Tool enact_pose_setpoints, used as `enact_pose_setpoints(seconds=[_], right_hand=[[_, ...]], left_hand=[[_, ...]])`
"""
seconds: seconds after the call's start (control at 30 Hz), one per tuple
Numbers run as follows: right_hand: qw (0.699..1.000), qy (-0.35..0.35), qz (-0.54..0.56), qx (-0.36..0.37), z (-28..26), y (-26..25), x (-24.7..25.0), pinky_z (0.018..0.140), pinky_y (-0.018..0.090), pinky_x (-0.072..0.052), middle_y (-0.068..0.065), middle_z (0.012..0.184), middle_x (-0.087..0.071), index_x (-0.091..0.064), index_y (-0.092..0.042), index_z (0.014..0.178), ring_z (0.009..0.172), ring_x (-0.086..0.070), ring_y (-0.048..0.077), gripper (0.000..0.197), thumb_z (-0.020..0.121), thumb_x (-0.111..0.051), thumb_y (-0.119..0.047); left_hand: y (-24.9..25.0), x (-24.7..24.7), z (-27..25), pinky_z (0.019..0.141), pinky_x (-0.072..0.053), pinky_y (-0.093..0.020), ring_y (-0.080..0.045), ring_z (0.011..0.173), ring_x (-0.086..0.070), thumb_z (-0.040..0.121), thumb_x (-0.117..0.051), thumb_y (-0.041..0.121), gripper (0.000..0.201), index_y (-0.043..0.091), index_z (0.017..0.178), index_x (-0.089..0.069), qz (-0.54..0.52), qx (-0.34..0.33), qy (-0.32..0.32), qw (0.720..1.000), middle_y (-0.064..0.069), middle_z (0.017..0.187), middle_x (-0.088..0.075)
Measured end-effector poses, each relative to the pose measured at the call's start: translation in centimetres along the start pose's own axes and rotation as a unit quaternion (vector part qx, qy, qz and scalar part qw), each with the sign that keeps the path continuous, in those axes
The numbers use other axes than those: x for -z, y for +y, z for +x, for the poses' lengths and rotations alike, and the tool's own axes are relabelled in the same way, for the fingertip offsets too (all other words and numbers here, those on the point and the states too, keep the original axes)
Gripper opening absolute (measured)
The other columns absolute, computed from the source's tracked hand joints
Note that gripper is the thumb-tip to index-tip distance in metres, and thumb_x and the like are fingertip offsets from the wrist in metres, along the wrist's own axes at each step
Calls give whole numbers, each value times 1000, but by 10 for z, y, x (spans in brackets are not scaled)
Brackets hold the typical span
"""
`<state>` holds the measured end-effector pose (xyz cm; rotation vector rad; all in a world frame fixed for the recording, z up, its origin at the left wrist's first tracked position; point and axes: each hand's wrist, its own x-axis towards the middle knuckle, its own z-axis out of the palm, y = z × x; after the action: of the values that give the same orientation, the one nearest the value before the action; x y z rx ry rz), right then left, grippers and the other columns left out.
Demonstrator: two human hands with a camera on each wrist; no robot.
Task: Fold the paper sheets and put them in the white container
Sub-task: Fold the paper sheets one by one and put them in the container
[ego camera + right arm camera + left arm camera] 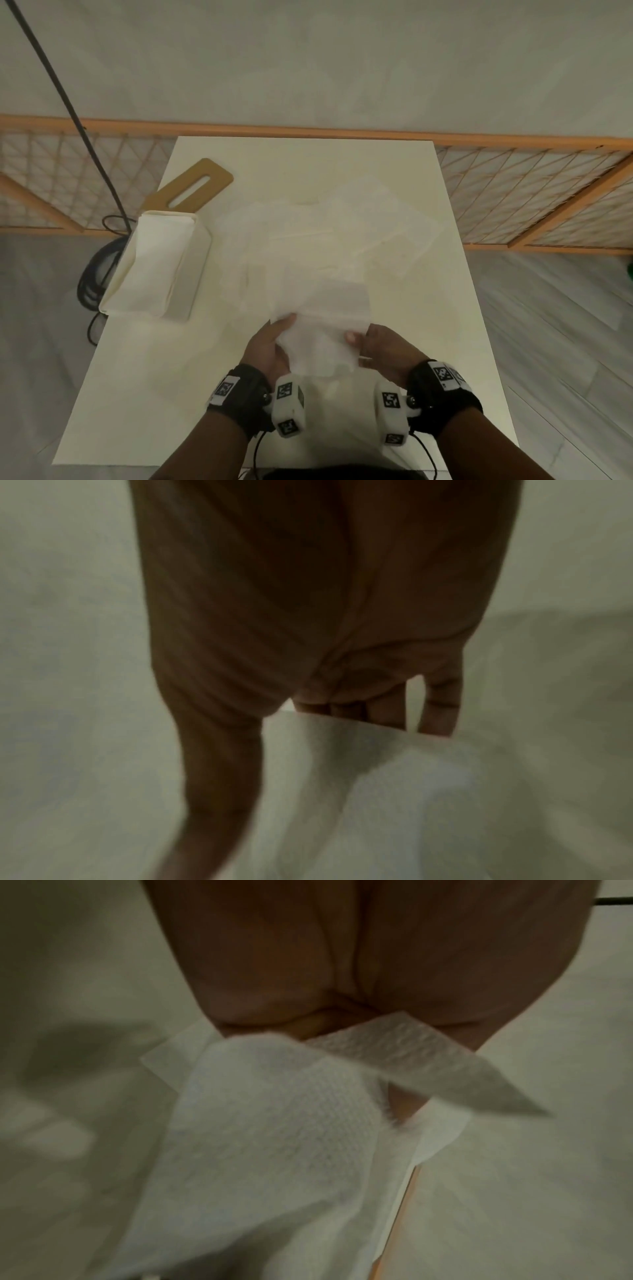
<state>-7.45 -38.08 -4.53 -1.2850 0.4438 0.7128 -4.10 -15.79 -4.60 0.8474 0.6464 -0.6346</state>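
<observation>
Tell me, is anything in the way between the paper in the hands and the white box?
Nothing visible is. Both hands hold the paper sheet above the table, and only bare tabletop lies between it and the white container, which stands open.

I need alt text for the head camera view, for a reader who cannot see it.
Two hands, left hand and right hand, hold a white paper sheet above a white table. More sheets lie behind; a white container stands at left.
</observation>
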Motion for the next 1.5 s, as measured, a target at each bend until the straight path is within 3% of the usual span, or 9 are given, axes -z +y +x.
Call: enact_pose_setpoints(seconds=[0.13, 0.3, 0.57, 0.83, 1.03, 1.13, 1.23, 1.37, 1.5], right_hand=[[997, 52, 22, 60, 3, -1, 7, 83, 35, -59, 14, 114, -75, -70, -3, 119, 103, -73, 29, 30, 92, -71, -15], [990, 109, -76, 35, 10, 12, 28, 75, 30, -57, 7, 103, -78, -75, -10, 106, 95, -73, 25, 17, 94, -70, -21], [992, 124, -27, 15, 12, 18, 38, 75, 39, -60, 14, 110, -76, -72, -13, 118, 94, -74, 30, 29, 97, -57, 0], [983, 138, -110, 54, 8, 18, 42, 62, 31, -51, 5, 77, -74, -71, -5, 105, 70, -63, 22, 14, 95, -63, 1], [982, 155, -109, 18, 8, 21, 41, 62, 32, -55, 16, 77, -71, -74, -7, 68, 71, -64, 29, 42, 85, -46, 18], [984, 154, -90, 3, 5, 15, 36, 62, 31, -54, 12, 80, -70, -72, -7, 73, 70, -64, 26, 40, 90, -41, 13], [983, 178, -35, -20, 8, 10, 34, 66, 32, -54, 13, 84, -68, -70, -8, 85, 74, -63, 26, 34, 92, -40, 7], [894, 339, -287, 67, 23, -1, 27, 73, 27, -43, -1, 89, -68, -68, -18, 92, 81, -60, 19, 17, 97, -52, -19], [847, 257, -440, 151, 46, -14, -5, 79, 30, -48, -5, 102, -63, -64, -25, 100, 92, -61, 18, 8, 95, -61, -30]], left_hand=[[0, 20, 22, 102, -50, -56, -40, 112, -66, 88, -75, 24, 31, 5, 113, -71, 129, -73, 61, 987, -18, 117, -71], [12, 47, 37, 79, -60, -46, -33, 87, -71, 89, -72, 27, 20, 16, 106, -70, 430, -142, 85, 888, -6, 96, -75], [21, 58, 29, 92, -58, -50, -29, 99, -74, 87, -73, -4, 23, 9, 104, -79, 440, -102, -28, 892, -12, 104, -77], [22, 79, 38, 91, -58, -45, -15, 95, -74, 82, -79, 22, 16, 32, 93, -82, 606, -128, -34, 785, 8, 90, -79], [27, 65, 30, 99, -53, -28, -12, 108, -70, 91, -66, -3, 45, 40, 94, -81, 583, -143, -73, 797, 11, 109, -77], [25, 59, 28, 89, -52, -20, -19, 107, -67, 89, -53, -15, 46, 19, 83, -84, 549, -104, -59, 827, 7, 111, -75], [22, 55, 29, 92, -57, -34, -30, 106, -68, 90, -51, -12, 36, 5, 85, -82, 480, -70, -42, 874, -9, 106, -76], [22, 54, 36, 83, -52, -22, -11, 86, -66, 88, -63, 0, 37, 31, 76, -79, 639, -141, 3, 756, 9, 92, -74], [14, 53, 37, 83, -45, -12, -3, 94, -62, 85, -61, 1, 38, 35, 72, -71, 715, -161, -5, 681, 14, 98, -68]])
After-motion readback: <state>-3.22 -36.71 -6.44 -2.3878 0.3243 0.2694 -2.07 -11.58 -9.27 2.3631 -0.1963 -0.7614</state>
